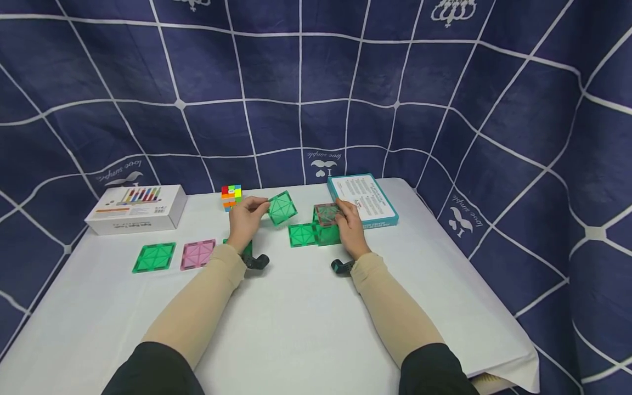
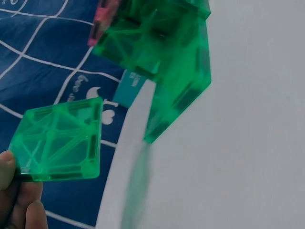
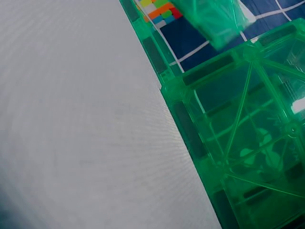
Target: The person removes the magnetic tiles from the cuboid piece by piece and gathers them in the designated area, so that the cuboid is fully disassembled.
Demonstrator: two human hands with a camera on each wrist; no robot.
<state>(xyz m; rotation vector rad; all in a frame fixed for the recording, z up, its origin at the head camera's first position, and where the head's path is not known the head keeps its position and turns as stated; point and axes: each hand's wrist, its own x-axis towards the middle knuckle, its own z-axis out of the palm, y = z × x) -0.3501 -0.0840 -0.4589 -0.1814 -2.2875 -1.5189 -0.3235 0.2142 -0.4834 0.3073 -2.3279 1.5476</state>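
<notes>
My left hand point(image 1: 245, 222) pinches a square green magnetic tile point(image 1: 282, 208) by its edge, held tilted above the table; the left wrist view shows this see-through tile point(image 2: 59, 140) with a thumb and fingertips at its corner. Just right of it, my right hand point(image 1: 353, 231) grips the right side of a small box-like build of magnetic tiles point(image 1: 328, 235), green walls with a pink tile point(image 1: 327, 214) on top. Another green tile point(image 1: 302, 235) lies flat against the build's left side. Green wall point(image 3: 257, 124) fills much of the right wrist view, where the right fingers are hidden.
A loose green tile point(image 1: 154, 257) and a pink tile point(image 1: 197, 254) lie at left; another green piece point(image 1: 248, 249) is partly hidden by the left wrist. Toward the back stand a white box point(image 1: 135, 209), a colourful puzzle cube point(image 1: 231, 197) and a teal-edged box point(image 1: 364, 200).
</notes>
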